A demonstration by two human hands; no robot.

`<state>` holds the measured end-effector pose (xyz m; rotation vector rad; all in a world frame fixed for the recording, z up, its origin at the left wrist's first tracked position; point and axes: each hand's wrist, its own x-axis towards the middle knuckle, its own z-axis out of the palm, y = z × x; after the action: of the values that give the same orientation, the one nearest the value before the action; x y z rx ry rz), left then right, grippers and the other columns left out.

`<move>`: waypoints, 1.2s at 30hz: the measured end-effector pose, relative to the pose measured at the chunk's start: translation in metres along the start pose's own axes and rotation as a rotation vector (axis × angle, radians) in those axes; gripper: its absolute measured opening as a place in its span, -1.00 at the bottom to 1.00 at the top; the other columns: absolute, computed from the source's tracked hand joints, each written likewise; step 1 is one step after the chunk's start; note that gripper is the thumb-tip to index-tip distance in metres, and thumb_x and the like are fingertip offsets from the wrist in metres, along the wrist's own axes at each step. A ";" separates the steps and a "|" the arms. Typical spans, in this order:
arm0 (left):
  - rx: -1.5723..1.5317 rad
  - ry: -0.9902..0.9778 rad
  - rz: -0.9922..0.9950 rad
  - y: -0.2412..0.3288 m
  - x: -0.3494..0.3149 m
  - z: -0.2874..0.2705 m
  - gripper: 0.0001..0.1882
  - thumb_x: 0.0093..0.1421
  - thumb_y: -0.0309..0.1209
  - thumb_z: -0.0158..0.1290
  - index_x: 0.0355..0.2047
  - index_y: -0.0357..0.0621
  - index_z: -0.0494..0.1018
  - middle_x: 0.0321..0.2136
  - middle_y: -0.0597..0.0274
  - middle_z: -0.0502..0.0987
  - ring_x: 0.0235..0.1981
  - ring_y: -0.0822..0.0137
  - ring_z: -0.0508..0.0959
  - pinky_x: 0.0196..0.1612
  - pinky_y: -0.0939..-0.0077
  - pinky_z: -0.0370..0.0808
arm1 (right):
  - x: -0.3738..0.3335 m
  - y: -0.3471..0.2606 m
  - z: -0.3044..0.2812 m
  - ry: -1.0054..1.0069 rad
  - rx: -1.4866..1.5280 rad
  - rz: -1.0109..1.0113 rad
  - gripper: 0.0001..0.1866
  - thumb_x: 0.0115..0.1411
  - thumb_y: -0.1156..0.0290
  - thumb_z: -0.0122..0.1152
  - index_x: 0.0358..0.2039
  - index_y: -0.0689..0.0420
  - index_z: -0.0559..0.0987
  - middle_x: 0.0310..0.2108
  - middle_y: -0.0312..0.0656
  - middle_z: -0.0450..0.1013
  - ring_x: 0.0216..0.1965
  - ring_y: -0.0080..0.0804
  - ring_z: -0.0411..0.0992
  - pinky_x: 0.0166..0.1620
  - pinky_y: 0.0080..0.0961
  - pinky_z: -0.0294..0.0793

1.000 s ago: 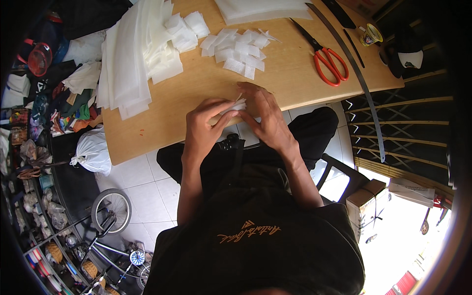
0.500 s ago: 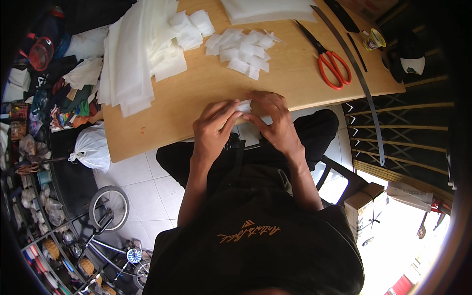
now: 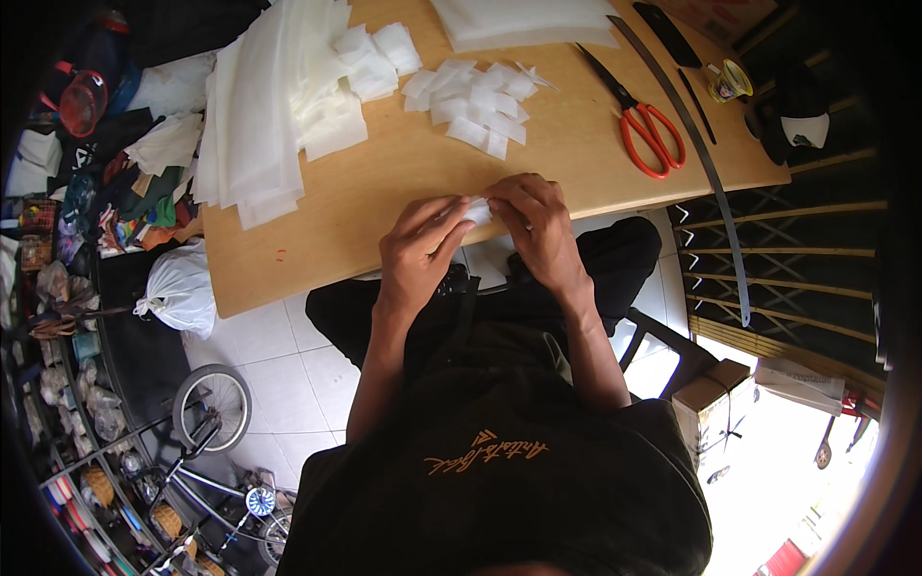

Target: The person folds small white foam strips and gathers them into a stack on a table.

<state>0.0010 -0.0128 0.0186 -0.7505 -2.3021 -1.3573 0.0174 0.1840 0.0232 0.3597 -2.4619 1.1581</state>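
Between my two hands, just above the table's near edge, is a small piece of thin white sheet material (image 3: 477, 211). My left hand (image 3: 423, 233) pinches its left side between thumb and fingers. On the other side my right hand (image 3: 534, 221) has its fingertips closed on the piece's upper right edge. Much of the piece is hidden by my fingers. Beyond my hands lies a loose pile of small white cut pieces (image 3: 485, 108). Farther left are a small stack of white squares (image 3: 384, 60) and long white strips (image 3: 254, 125).
Orange-handled scissors (image 3: 651, 139) lie on the wooden table (image 3: 384, 192) at right. A long metal ruler (image 3: 715, 173) sticks out past the edge. A wide white sheet (image 3: 519, 24) and a small cup (image 3: 732, 79) lie farther back. A white bag (image 3: 182, 288) stands on the left.
My right thumb and fingers have drawn together at the upper right of the white piece. My left hand keeps its pinch, almost in the same place.
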 end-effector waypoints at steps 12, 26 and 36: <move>-0.031 0.000 0.025 -0.009 0.000 0.002 -0.66 0.16 -0.59 0.39 -0.03 -0.19 0.71 -0.12 0.13 0.73 -0.12 0.19 0.73 -0.16 0.37 0.72 | 0.005 0.008 -0.002 -0.078 0.097 -0.027 -0.81 0.26 0.60 0.28 -0.12 0.17 0.70 -0.15 -0.17 0.63 -0.06 -0.07 0.54 0.06 -0.22 0.41; -0.041 0.025 0.028 -0.018 -0.013 0.004 -0.64 0.14 -0.71 0.32 -0.04 -0.20 0.72 -0.08 0.18 0.69 -0.16 0.27 0.76 -0.17 0.42 0.75 | -0.004 0.004 0.008 -0.050 0.045 -0.206 -0.51 0.12 0.40 0.52 0.11 0.13 0.72 -0.20 -0.15 0.65 -0.15 -0.17 0.57 -0.03 -0.26 0.56; -0.084 -0.005 0.018 -0.018 -0.017 0.005 -0.62 0.20 -0.69 0.29 0.03 -0.21 0.69 0.00 0.08 0.68 -0.06 0.19 0.74 -0.07 0.37 0.79 | -0.007 0.007 0.002 -0.056 -0.034 -0.300 -0.45 0.03 0.61 0.48 0.12 0.19 0.70 -0.10 -0.12 0.64 -0.09 -0.14 0.59 0.01 -0.23 0.56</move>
<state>0.0036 -0.0203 -0.0052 -0.7998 -2.2483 -1.4534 0.0209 0.1877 0.0141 0.7319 -2.3667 0.9898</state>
